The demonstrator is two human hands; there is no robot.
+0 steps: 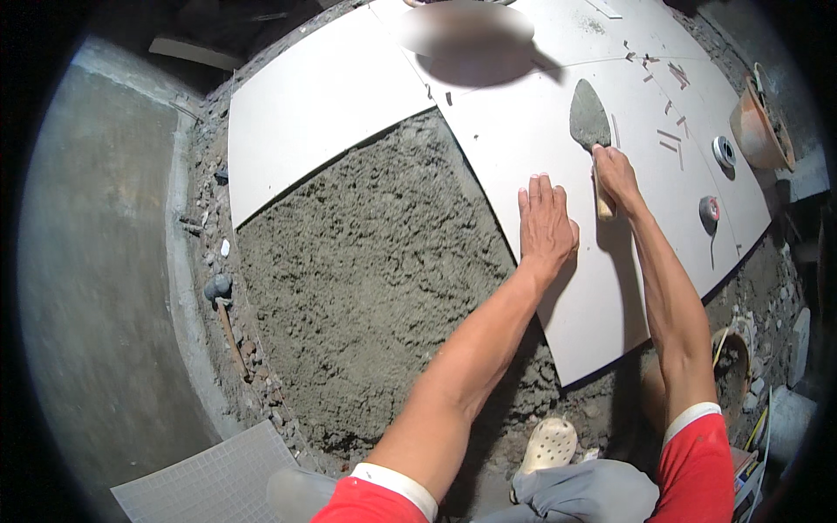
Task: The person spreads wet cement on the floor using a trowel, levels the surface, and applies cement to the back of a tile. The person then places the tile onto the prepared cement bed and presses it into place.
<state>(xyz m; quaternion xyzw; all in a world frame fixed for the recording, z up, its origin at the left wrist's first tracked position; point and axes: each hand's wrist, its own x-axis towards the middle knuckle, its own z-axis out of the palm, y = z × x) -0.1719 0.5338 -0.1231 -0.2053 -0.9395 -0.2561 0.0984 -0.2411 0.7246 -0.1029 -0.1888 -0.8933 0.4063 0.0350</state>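
My right hand (615,181) is closed round the wooden handle of a pointed trowel (590,113). Its grey, mortar-smeared blade points away from me above the white floor tiles (488,144). Fingers stretched forward, my left hand (547,225) rests flat on the same tile, left of the trowel handle and near the tile's edge. Left of that edge spreads a rough bed of wet grey mortar (375,270), bordered by another white tile (323,105) on its far side.
A hammer (228,336) lies in rubble on the left, beside a grey wall (105,261). A loose tile (209,479) lies at lower left. Several small spacer strips (669,136), a tape roll (724,152) and a red-grey tool (709,209) sit on the right tiles, near an orange bucket (757,131).
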